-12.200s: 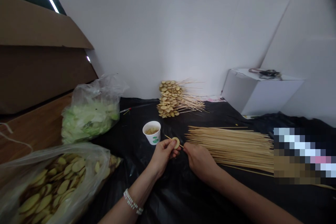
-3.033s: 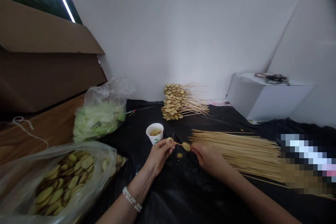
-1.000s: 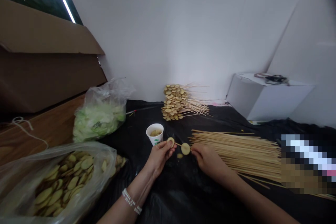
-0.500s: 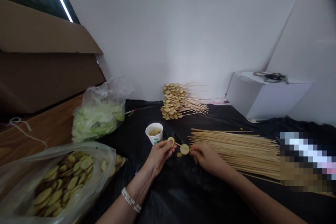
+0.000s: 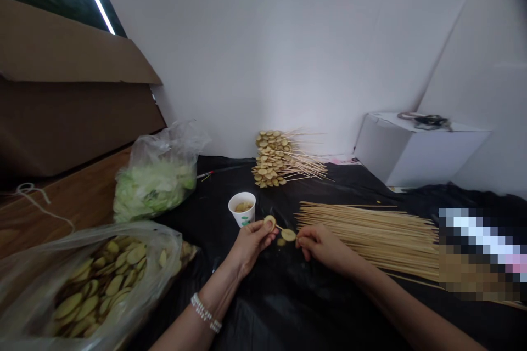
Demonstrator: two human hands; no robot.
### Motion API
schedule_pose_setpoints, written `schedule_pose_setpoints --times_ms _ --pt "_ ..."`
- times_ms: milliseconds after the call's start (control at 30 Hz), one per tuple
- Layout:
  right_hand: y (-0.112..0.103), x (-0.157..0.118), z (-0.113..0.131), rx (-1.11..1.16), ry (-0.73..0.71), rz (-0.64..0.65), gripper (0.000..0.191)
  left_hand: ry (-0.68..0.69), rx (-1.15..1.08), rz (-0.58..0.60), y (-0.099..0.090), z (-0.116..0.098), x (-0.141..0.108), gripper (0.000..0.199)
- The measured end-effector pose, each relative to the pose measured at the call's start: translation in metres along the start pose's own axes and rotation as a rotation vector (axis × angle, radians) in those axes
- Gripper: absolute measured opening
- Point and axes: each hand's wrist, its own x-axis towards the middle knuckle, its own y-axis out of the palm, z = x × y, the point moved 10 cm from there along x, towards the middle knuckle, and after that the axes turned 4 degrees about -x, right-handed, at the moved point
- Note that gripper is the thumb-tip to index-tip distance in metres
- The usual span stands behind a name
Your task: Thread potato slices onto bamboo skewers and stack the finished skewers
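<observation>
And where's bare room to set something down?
The black plastic sheet is bare between the left forearm and right forearm, and narrowly between the heaped slice-tipped wooden skewers and bundled bare wooden sticks. The left is crowded with a clear plastic bag of yellow slices and another of pale greens.

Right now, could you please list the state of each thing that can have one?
Left hand: pinching one slice
Right hand: holding the stick
Stick: piercing another slice
Paper cup: upright, contents below rim
Slice bag: mouth open
Greens bag: filled, closure unclear
Loose sticks: bare, lying flat
Loaded skewers: piled together
White box: closed
</observation>
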Motion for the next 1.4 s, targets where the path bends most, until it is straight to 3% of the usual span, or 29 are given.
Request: schedule_pose_setpoints --times_ms 133,433,733,1000,1233,1333,1400 --pt "-0.005 0.001 0.003 -0.039 -0.032 -0.055 0.024 -0.014 0.006 0.027 0.009 0.004 -0.003 0.027" --pt "-0.015 -0.006 0.025 -0.253 -0.159 -0.215 0.024 0.009 -0.035 -0.061 0.000 -0.001 -0.001 0.029" --pt "-0.003 -0.012 0.032 -0.434 -0.262 -0.264 0.028 0.102 0.068 -0.113 -0.003 -0.009 -0.003 0.033" --pt "0.008 -0.017 0.038 -0.748 -0.294 -0.318 0.027 0.130 -0.003 -0.125 -0.003 -0.005 -0.001 0.034" --pt "0.001 -0.014 0.032 -0.698 -0.262 -0.347 0.027 0.070 -0.034 -0.022 0.009 -0.001 -0.004 0.034" --pt "-0.012 -0.014 0.025 -0.639 -0.257 -0.400 0.028 0.035 0.098 -0.008 0.013 -0.004 -0.008 0.036" --pt "-0.020 -0.014 0.023 -0.614 -0.257 -0.435 0.028 0.137 0.272 -0.022 0.015 -0.020 -0.012 0.035"
